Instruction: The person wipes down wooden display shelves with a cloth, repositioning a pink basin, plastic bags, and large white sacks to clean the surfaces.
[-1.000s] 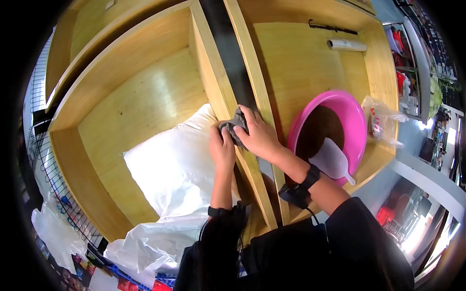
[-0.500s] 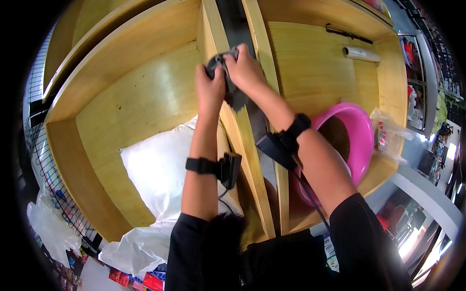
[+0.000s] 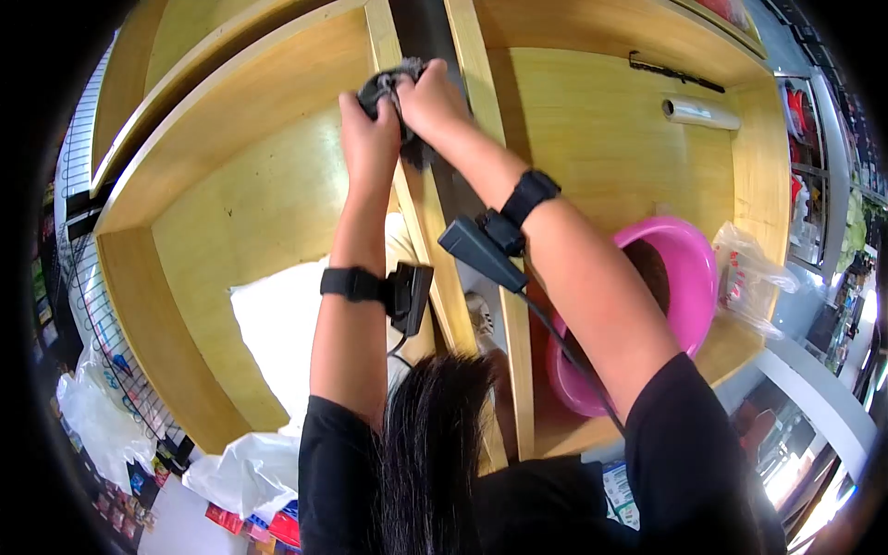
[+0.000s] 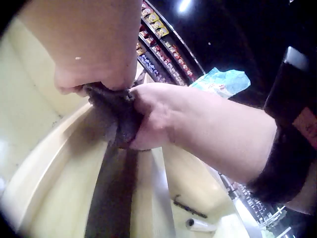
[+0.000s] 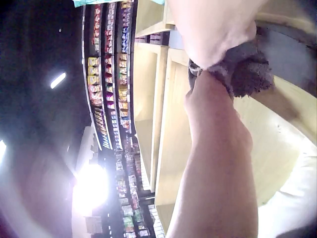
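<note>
My left hand (image 3: 370, 137) and right hand (image 3: 430, 102) are close together at the far end of a wooden bin's side board (image 3: 427, 227). Between them they grip a bunched dark grey cloth (image 4: 116, 116), thumbs on top. One end of the cloth hangs down over the board's top edge, frayed in the right wrist view. A dark gap (image 4: 111, 198) runs between this board and the neighbouring bin's board (image 3: 490, 139). The fingers under the cloth are mostly hidden.
A white sack (image 3: 273, 319) lies in the left bin. The right bin holds a pink basin (image 3: 698, 277) with brown contents, a clear plastic bag (image 3: 740, 277), a pale roll (image 3: 708, 114) and a black rod (image 3: 675, 72). Shelves of packets (image 5: 109, 64) stand beyond.
Both hands have moved away from the body along the board with the cloth, ending slightly left. The forearms are now stretched out, and the right one covers part of the basin and its scoop.
</note>
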A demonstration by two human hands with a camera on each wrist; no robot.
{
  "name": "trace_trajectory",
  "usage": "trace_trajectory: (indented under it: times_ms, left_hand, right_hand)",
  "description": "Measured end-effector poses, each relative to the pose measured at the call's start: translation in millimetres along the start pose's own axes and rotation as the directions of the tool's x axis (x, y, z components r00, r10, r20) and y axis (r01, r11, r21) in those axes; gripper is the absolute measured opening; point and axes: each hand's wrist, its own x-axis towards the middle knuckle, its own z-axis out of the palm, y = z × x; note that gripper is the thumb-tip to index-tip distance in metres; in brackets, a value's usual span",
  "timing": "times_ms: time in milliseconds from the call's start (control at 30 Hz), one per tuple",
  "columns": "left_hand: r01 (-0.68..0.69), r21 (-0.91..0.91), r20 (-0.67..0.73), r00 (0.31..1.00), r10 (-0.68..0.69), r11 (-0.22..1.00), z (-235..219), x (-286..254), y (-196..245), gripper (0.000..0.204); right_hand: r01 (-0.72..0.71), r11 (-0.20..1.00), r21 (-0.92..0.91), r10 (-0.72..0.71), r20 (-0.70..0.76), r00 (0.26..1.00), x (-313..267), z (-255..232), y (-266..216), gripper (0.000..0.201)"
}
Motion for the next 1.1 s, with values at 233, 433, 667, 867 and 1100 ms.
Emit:
trace_trajectory:
  times_ms: [233,433,667,867,1100]
  left_hand:
    - [0.104,-0.059,0.061,0.993,-0.101,0.993,-16.7,-74.2,0.3,0.019]
    - [0.129,0.061,0.045,0.990,-0.132,0.990,-1.9,-7.0,7.2,0.028]
    - [-0.185,0.260,-0.174,0.957,0.234,0.948,21.4,93.6,22.9,0.029]
    - [-0.210,0.657,-0.127,0.916,0.380,0.724,11.9,157.8,25.6,0.027]
    - [-0.222,0.801,0.006,0.932,0.362,0.557,17.2,186.0,40.9,0.023]
  right_hand:
    - [-0.070,0.997,-0.035,0.074,0.125,0.989,-60.4,-9.3,26.8,0.032]
    - [-0.076,0.992,-0.100,0.089,0.140,0.986,3.4,4.1,1.2,0.037]
    - [0.023,0.999,-0.048,-0.016,0.135,0.991,108.4,10.3,-42.9,0.045]
    - [0.069,0.993,0.095,-0.070,0.006,0.998,138.1,24.3,-60.6,0.036]
    - [-0.001,0.953,0.304,0.023,-0.071,0.997,130.3,26.9,-62.2,0.038]
